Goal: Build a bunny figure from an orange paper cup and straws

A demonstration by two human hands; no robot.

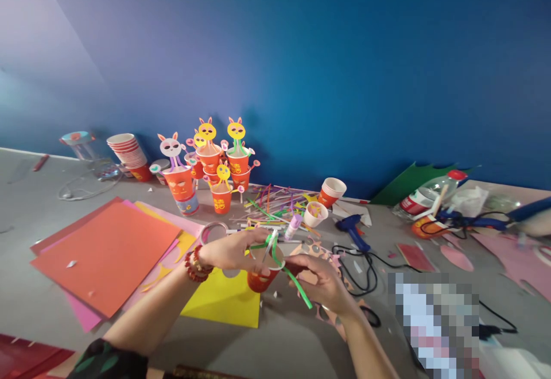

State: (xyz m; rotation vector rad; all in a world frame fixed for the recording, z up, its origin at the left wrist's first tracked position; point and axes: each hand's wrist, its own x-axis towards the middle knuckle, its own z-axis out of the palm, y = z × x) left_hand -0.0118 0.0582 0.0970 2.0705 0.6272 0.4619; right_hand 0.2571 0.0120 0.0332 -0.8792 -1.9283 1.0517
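In front of me is an orange paper cup [258,282] with a white rim, and bent green straws [300,290] stick out of its top. My left hand [235,251], with red beads at the wrist, is closed on the cup's left side, its thumb across the near rim. From the right, my right hand [317,278] pinches a green straw beside the rim; the straw's free end slants down toward me. Part of the cup is hidden by my left fingers. Beneath it lies a yellow paper sheet [224,304].
Finished cups with animal faces [221,198] stand behind, near a stack of paper cups [129,152]. Loose straws [275,204], a glue stick [293,227] and a blue glue gun [353,231] with its cable lie beyond my hands. Orange paper [116,247] is at left, a bottle [430,192] at right.
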